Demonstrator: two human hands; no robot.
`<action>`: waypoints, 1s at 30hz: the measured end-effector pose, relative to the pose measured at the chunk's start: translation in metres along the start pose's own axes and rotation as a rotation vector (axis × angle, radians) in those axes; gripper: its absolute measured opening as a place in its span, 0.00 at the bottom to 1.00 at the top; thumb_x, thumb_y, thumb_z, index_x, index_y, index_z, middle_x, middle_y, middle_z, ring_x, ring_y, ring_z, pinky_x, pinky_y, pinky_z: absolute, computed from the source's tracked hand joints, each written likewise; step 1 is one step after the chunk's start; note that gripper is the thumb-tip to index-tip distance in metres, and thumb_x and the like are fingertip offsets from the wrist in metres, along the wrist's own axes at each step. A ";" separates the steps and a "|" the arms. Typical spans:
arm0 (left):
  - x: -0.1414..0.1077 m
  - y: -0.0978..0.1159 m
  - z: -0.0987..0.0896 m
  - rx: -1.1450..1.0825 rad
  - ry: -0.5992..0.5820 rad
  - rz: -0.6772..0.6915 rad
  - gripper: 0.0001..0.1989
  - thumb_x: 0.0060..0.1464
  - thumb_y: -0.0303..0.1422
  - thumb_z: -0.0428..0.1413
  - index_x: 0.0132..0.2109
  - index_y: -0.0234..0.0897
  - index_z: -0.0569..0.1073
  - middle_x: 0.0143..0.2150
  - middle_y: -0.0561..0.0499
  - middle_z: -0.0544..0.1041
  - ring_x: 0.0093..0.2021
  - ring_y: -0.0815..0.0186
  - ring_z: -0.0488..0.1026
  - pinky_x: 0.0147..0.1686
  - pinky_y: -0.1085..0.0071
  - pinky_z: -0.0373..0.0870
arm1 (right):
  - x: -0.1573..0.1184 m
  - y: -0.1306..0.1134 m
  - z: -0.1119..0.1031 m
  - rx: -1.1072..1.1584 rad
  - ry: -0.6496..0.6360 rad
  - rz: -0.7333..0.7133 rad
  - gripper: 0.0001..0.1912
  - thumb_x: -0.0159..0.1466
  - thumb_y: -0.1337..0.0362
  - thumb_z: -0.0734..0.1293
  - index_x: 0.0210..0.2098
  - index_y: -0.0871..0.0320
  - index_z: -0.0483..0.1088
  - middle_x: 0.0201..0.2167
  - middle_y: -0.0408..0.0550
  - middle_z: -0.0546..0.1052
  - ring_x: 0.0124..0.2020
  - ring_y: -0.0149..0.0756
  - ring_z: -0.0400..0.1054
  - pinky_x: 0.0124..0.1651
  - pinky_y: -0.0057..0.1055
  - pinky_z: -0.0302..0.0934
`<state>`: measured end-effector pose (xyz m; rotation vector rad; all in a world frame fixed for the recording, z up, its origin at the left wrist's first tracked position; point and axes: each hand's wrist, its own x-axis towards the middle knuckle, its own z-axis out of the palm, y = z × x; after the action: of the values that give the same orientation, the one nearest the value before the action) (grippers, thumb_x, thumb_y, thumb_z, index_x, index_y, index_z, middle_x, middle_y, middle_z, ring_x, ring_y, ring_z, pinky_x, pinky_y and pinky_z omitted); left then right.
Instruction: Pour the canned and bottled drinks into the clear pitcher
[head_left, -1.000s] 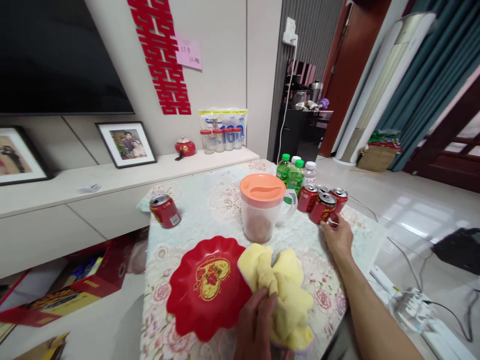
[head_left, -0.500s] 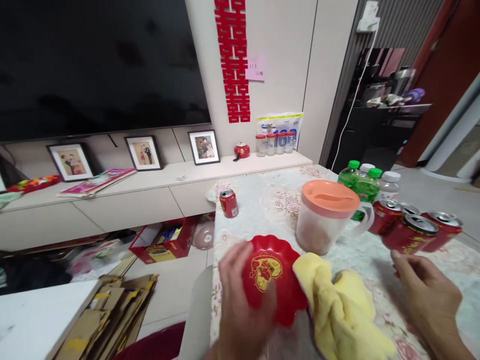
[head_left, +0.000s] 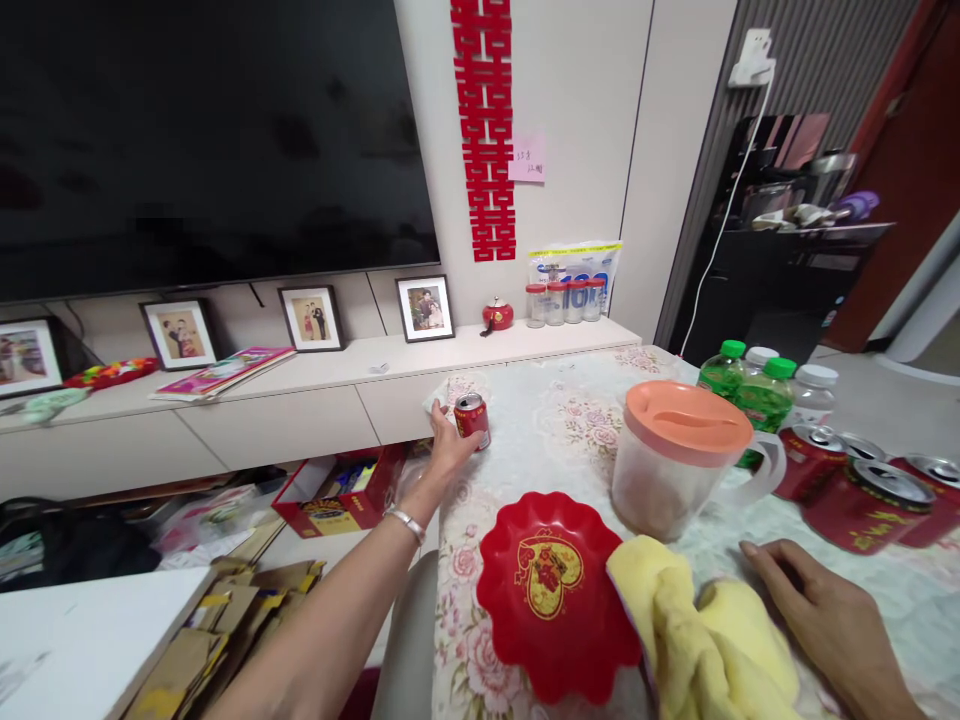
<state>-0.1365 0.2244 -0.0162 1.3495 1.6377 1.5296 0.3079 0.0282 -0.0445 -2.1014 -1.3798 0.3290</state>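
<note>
My left hand (head_left: 448,445) reaches to the far left of the table, at a small red drink can (head_left: 472,420) that stands upright. Its thumb lies across the can's front, while the fingers stay apart on the left side. My right hand (head_left: 829,610) rests on the tablecloth at the right, fingers loosely bent and apart, holding nothing that I can see. Between the hands are a red scalloped plate (head_left: 559,640) with a gold heart print and a crumpled yellow cloth (head_left: 690,630) touching its right edge. Behind the cloth stands a clear pitcher (head_left: 652,490) with an orange lid.
Several red cans (head_left: 870,505) and bottles with green or white caps (head_left: 765,400) stand at the right. Beyond the flowered tablecloth (head_left: 480,660) runs a low white cabinet (head_left: 285,415) with framed photos and lidded jars. Flattened cardboard (head_left: 202,640) and a red box (head_left: 322,505) lie left.
My left hand has gone from the red plate forward to the small can at the table's far left. My right hand stays near the cans and cloth. The view has shifted slightly left.
</note>
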 end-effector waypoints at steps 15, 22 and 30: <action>0.004 0.001 0.010 -0.023 -0.071 -0.019 0.51 0.39 0.24 0.67 0.68 0.41 0.53 0.58 0.44 0.71 0.59 0.55 0.74 0.65 0.54 0.66 | 0.004 0.002 0.003 -0.072 -0.076 0.013 0.26 0.57 0.34 0.57 0.27 0.47 0.72 0.29 0.47 0.83 0.34 0.52 0.77 0.40 0.43 0.64; -0.019 0.035 0.002 0.052 -0.015 0.005 0.32 0.38 0.30 0.71 0.49 0.42 0.65 0.51 0.51 0.65 0.56 0.55 0.71 0.64 0.52 0.67 | 0.003 -0.002 0.002 -0.061 -0.046 0.012 0.25 0.56 0.35 0.59 0.26 0.47 0.72 0.26 0.47 0.82 0.31 0.52 0.76 0.36 0.42 0.63; -0.107 0.077 -0.008 -0.069 -0.187 -0.025 0.31 0.43 0.37 0.71 0.51 0.42 0.65 0.44 0.53 0.76 0.42 0.60 0.79 0.45 0.61 0.77 | 0.002 0.000 0.005 -0.064 -0.007 -0.010 0.23 0.58 0.37 0.60 0.26 0.48 0.72 0.25 0.49 0.81 0.31 0.51 0.74 0.36 0.40 0.60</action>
<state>-0.0803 0.1151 0.0314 1.3852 1.4688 1.3877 0.3065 0.0321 -0.0480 -2.1463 -1.4217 0.2915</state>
